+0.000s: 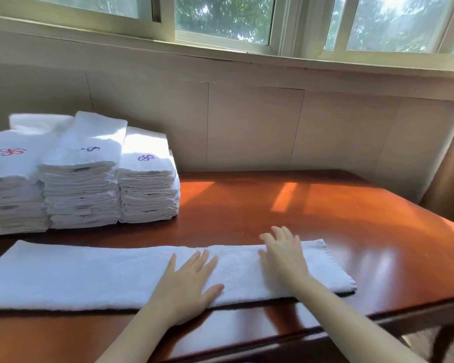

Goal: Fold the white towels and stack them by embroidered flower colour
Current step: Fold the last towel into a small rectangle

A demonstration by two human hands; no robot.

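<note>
Both hands lie flat, palms down, on a long white terry towel [76, 276] folded into a narrow strip.

Left hand [188, 282]: the fingers are straight and close together and the thumb is spread to the right. It presses the strip near its middle and grasps nothing.

Right hand [283, 255]: the fingers are straight and slightly spread. It rests on the strip nearer the right end, grasps nothing and appears slightly blurred. The two hands are near each other but do not touch.

The towel strip runs across the lower part of the frame, from the left edge to right of centre. It lies on a glossy reddish-brown wooden tabletop [325, 205], close to the near edge.

Three stacks of folded white towels stand side by side at the middle left of the frame. They touch one another and sit beyond the strip, apart from it.

- Left stack [11, 200]: the top towel carries a red embroidered flower [11, 151].
- Centre stack [81, 195]: the top towel carries a dark bluish embroidered flower [90, 148].
- Right stack [148, 197]: the top towel carries a purple embroidered flower [145, 158].

More folded white towels [40, 123] lie behind the left stack. Sunlight patches fall on the tabletop at centre right. A beige panelled wall [247, 121] stands behind the tabletop. A cream-framed window [220, 40] spans the top of the frame, with green foliage beyond the glass.
</note>
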